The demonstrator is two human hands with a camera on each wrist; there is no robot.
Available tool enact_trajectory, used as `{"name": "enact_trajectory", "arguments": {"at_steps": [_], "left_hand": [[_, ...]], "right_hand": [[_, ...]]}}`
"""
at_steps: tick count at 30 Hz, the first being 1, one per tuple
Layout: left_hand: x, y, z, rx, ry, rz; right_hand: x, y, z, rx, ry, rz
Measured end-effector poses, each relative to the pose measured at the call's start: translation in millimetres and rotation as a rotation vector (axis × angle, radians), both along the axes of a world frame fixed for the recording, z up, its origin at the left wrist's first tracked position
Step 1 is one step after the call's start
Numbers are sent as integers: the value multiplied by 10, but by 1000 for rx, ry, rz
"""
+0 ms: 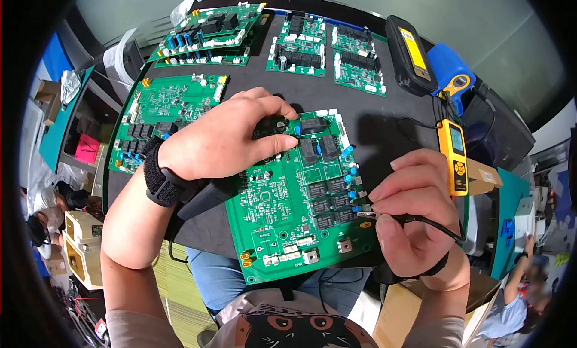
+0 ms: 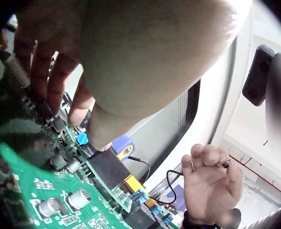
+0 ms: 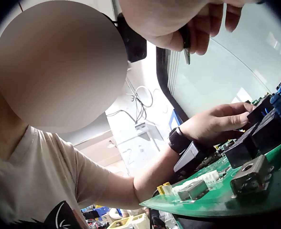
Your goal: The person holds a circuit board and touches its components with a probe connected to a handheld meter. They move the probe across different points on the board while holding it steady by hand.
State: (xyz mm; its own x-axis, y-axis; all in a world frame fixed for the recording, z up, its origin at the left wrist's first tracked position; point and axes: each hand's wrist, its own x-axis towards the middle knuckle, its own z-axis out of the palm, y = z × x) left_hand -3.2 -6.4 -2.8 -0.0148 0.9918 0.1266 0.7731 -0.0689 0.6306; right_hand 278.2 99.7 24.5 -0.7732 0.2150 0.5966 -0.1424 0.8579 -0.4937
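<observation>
A large green circuit board (image 1: pixel 270 228), set with black relays (image 1: pixel 324 204), blue discs and metal terminals, lies at the table's front edge. My left hand (image 1: pixel 222 131) reaches over its upper part, thumb and forefinger spread on either side of components near the far edge. From the left wrist view, the fingers come down onto the parts and the thumb touches a black relay (image 2: pixel 108 168). My right hand (image 1: pixel 415 210) pinches a metal-tipped probe (image 1: pixel 368 215) on a black cable. Its tip points at the board's right-hand row of parts, overlapping them in the head view.
Several green boards are stacked at the back left (image 1: pixel 210 32), with another board (image 1: pixel 174 101) below them. Smaller boards (image 1: pixel 297 47) lie at the back. On the right are a black case (image 1: pixel 412 53), a blue device (image 1: pixel 451 71) and a yellow handheld meter (image 1: pixel 454 155).
</observation>
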Motion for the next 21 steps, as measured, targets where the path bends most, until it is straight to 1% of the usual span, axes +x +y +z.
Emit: {"name": "enact_trajectory", "arguments": {"at_steps": [21], "left_hand": [[-7,-2,-10,-1,6,-5]], "right_hand": [[-12,1,1,7,-25,9]]}}
